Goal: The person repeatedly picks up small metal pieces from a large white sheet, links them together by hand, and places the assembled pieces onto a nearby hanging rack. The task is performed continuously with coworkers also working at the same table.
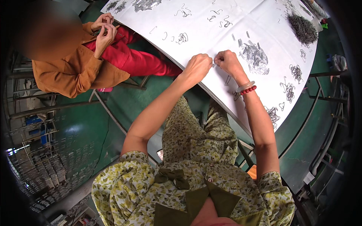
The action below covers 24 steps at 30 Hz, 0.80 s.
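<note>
Over the near edge of the white-covered table (203,22), my left hand (197,68) and my right hand (229,63) almost meet, fingers pinched. A small greyish bit shows between the fingertips, too small to name. Just right of my right hand lies a loose pile of narrow, elongated metal clips (255,58). Bent wire hooks (237,95) lie partly behind my right wrist, which wears a pale bangle and a red bead bracelet (248,89).
Small tangles of wire hooks (182,38) are scattered about the table, with a large dark heap of wire pieces (302,29) at the far right. At the left, a seated person in a brown jacket (81,71) holds both hands together beside the table edge.
</note>
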Each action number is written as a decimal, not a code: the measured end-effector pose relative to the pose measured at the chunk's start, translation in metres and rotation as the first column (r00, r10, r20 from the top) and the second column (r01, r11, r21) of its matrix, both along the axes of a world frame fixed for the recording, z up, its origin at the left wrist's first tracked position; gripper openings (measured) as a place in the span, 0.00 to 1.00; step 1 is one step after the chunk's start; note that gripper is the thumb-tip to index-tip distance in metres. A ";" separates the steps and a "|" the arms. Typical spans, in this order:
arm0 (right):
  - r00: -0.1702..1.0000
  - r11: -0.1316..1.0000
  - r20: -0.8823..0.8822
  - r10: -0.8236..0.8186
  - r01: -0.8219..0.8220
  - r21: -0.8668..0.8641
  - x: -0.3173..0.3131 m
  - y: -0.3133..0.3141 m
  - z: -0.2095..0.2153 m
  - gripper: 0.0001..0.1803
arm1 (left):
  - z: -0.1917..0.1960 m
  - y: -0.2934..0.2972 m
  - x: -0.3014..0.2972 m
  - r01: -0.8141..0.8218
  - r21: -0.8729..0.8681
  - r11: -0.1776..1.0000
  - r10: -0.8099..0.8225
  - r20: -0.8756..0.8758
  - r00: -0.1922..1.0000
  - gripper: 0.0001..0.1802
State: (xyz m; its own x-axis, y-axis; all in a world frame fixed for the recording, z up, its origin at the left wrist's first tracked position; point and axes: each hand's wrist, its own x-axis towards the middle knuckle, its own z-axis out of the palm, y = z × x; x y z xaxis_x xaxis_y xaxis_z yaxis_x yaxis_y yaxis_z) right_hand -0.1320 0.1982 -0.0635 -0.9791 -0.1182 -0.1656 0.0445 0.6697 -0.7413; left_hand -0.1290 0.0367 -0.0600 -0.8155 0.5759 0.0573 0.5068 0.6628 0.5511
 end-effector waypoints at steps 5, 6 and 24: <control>0.999 0.996 0.015 0.035 -0.036 0.078 -0.004 -0.002 0.001 0.08 | 0.003 0.011 0.003 -0.071 -0.112 0.991 0.085 0.122 0.989 0.08; 0.998 0.999 0.049 0.041 -0.043 0.027 -0.005 0.000 0.002 0.08 | 0.005 0.012 0.004 -0.086 -0.111 0.990 0.100 0.132 0.986 0.08; 0.991 0.978 0.118 0.069 -0.043 -0.206 0.007 0.031 0.006 0.06 | 0.004 -0.007 0.011 -0.237 0.231 0.944 0.202 0.164 0.966 0.10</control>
